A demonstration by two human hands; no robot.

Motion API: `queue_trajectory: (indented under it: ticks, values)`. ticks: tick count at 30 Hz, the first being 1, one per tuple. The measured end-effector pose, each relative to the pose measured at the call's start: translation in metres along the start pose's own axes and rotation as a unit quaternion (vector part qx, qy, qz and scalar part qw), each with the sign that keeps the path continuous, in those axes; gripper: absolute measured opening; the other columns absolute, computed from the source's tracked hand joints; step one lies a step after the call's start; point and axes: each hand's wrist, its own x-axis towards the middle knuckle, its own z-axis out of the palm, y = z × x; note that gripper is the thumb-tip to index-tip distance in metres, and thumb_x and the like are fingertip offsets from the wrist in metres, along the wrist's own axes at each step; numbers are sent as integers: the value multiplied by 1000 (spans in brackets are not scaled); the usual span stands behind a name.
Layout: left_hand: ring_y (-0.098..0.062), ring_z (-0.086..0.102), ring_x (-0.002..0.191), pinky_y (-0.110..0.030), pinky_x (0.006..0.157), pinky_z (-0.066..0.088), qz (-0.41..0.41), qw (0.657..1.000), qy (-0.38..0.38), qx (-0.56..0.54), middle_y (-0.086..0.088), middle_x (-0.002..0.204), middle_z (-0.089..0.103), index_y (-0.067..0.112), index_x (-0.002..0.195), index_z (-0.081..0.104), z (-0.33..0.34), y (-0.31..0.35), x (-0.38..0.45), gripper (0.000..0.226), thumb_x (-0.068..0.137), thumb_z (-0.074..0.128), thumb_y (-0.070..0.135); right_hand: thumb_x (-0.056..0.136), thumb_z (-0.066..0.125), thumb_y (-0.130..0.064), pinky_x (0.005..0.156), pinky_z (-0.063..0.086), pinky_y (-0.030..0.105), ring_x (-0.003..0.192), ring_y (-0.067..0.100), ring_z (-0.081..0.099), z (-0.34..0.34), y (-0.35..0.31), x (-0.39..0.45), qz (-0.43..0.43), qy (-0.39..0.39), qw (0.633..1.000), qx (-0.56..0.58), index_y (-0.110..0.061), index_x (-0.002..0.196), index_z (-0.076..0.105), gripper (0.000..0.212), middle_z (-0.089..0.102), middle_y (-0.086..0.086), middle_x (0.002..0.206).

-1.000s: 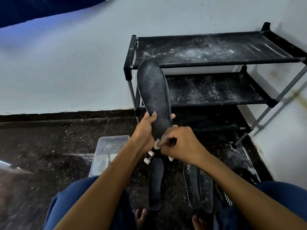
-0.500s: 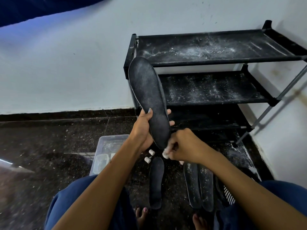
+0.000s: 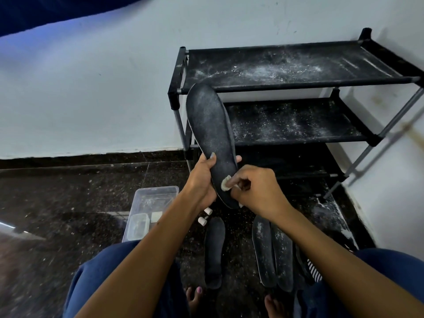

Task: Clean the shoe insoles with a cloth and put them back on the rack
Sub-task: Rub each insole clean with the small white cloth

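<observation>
Dusty black insole (image 3: 210,134) held upright in left hand (image 3: 203,180), heel down, toe toward rack (image 3: 298,81). Right hand (image 3: 254,191) pinching white cloth (image 3: 225,185) against heel end; long axis runs up and away, so wipe upward.

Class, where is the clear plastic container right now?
The clear plastic container sits on the dark floor, left of the left hand, beside two small white pieces.

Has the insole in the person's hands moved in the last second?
Yes. The held insole has tilted: its top end swung leftward, from in front of the rack's shelves to over the rack's left post.
</observation>
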Motion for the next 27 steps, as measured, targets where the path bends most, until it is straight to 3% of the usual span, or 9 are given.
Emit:
queue_trajectory:
  ticks: [4,7,9,13,15,19,23,25,27]
  values:
    - [-38,64,98,-47,82,56,3,1000,3,-12,-24,115,64,17,130,42,-4,-1,-1,31,104,27,22,70,76,-7,62,44,7,64,0,59,-7,-8,1,28,-120,992,-31,-16,73,76,10,63,-15,70]
    - [-44,63,92,-56,89,49,-5,1000,6,-10,-23,119,62,20,126,42,-5,1,-1,28,104,27,25,69,77,-10,63,45,5,68,-5,63,-19,-8,2,59,-231,970,-53,-18,72,76,9,71,-11,73]
    - [-42,64,90,-54,87,51,-1,1000,7,-7,-23,116,64,18,127,43,-5,1,0,28,104,27,23,70,79,-13,58,44,6,62,-10,59,-29,-9,4,76,-178,981,-6,-15,71,75,5,69,-10,66]
    - [-27,68,81,-45,73,58,-22,1000,19,9,-14,95,70,10,122,52,-4,-4,-1,32,100,30,11,71,75,-3,59,44,7,58,-2,57,-35,-10,8,49,37,991,118,-14,72,73,12,65,-8,63]
    - [-30,66,79,-55,74,54,-53,998,9,20,-15,94,69,9,111,58,0,-7,-5,30,98,31,10,73,74,0,59,48,11,61,4,59,-29,-9,9,33,66,991,110,-15,76,74,15,65,-7,70]
    - [-20,69,70,-30,58,58,-37,999,20,29,-13,90,69,8,106,59,6,-9,-4,29,97,31,6,72,69,2,59,49,17,62,5,59,-11,-3,5,-6,34,999,5,-15,80,75,20,62,-6,78]
    - [-30,64,98,-37,78,57,-27,999,46,-5,-21,118,62,7,122,53,0,-9,1,35,98,28,7,69,72,-3,63,49,18,64,5,60,-5,-6,1,12,-80,996,-23,-15,74,74,12,65,-5,77]
    - [-33,64,94,-41,76,58,-41,998,49,-12,-25,125,57,6,129,47,-2,-10,0,37,98,27,8,70,75,-7,65,44,5,65,-4,59,-8,-6,1,49,-191,979,-51,-16,75,76,10,69,-6,78]
    - [-35,64,90,-48,79,54,-69,996,48,11,-27,122,58,7,128,46,-2,-11,0,35,98,27,10,71,78,-10,66,46,7,69,-4,62,-21,-1,4,133,-323,934,-77,-18,76,76,9,72,-4,78]
